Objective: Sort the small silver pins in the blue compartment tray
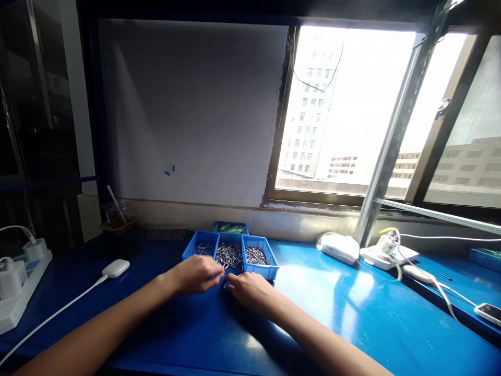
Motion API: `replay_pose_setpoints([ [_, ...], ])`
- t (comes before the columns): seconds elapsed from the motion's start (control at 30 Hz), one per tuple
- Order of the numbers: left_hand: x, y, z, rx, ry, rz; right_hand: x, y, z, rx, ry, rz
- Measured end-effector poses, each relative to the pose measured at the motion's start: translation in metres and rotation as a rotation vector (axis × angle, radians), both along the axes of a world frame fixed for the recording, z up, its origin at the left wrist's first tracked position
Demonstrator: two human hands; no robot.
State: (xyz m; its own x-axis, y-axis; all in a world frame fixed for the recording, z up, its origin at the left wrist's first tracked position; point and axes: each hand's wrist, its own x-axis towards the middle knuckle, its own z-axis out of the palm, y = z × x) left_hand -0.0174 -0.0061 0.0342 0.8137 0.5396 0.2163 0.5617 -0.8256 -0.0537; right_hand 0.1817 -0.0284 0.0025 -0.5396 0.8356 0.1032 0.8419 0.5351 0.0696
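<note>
My left hand (201, 274) is closed in front of the left blue bin (204, 237), slightly smeared by motion. A small shiny bit shows at its fingertips, too unclear to name. My right hand (250, 292) is low over the table, in front of the right blue bin (266, 271). Thumb and forefinger pinch a small dark metal pin (225, 285). Loose metal pins (229, 255) fill the middle bin. More thin metal pieces (256, 256) lie in the right bin, and a few pieces (205, 248) in the left one.
Behind the bins stands another blue bin with green packets (230, 228). On the blue table (313, 318) are a white charging case (116, 268) with its cable, power strips (25, 284) at left, white devices (340, 247) at right, and a cup (117, 215) with a straw.
</note>
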Motion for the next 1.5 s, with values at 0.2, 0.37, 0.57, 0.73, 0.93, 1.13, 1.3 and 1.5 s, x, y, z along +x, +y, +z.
replay_pose_setpoints([
  [0.2, -0.021, 0.025, 0.0, -0.018, -0.13, 0.173, 0.006, -0.003, -0.002, -0.007, 0.025, 0.009],
  [0.37, -0.02, 0.036, -0.019, -0.012, -0.068, 0.185, 0.012, -0.008, 0.004, 0.08, 0.126, 0.128],
  [0.57, -0.015, 0.033, -0.021, 0.038, -0.13, 0.181, 0.024, -0.003, 0.013, 0.295, 0.245, 0.094],
  [0.73, -0.017, 0.034, -0.02, 0.022, -0.177, 0.17, 0.027, 0.002, 0.009, 0.152, 0.237, 0.035],
  [0.93, -0.018, 0.036, -0.02, 0.027, -0.132, 0.155, 0.037, 0.009, 0.011, 0.079, 0.297, 0.092],
  [1.13, -0.018, 0.04, -0.025, 0.085, -0.195, 0.175, 0.039, 0.004, 0.018, 0.128, 0.35, 0.12],
  [1.3, -0.013, 0.025, -0.017, 0.213, -0.296, 0.088, 0.022, -0.01, 0.021, 0.133, 0.37, 0.189],
  [1.5, 0.006, 0.005, -0.025, 0.045, -0.136, -0.144, 0.016, -0.007, 0.008, -0.022, 0.346, 0.165],
])
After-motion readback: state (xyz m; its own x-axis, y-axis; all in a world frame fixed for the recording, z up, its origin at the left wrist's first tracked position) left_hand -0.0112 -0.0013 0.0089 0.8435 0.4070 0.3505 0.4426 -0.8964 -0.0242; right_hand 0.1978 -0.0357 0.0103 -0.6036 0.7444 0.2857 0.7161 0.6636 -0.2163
